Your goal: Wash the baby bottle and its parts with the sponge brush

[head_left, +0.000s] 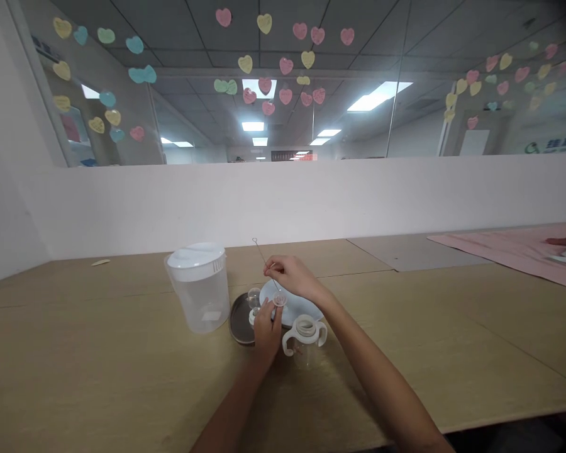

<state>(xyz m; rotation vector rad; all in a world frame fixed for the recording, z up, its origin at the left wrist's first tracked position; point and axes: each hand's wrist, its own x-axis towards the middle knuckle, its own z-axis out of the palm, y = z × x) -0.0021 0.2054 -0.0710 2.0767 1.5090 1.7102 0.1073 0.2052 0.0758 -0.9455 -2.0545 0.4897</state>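
Note:
My right hand [290, 275] pinches a thin wire tool [259, 250] with a loop at its top end, like a straw brush; its bristles, if any, cannot be made out. The wire slants down to a small clear round piece [280, 299], which looks like a bottle nipple. My left hand [266, 327] holds that piece between its fingers, over the plates. Close beside the left fingers are a clear dome cap [253, 296] and a white ring [253, 318]. A clear baby bottle [306, 352] with white handles stands upright and uncapped just right of my left hand.
A dark round tray [239, 324] and a pale blue plate [306, 306] lie under the hands. To the left stands a lidded translucent pitcher [202, 299]. A pink cloth [509, 242] covers the far right, with a doll-like limb [557, 241] on it. A wall with windows rises behind.

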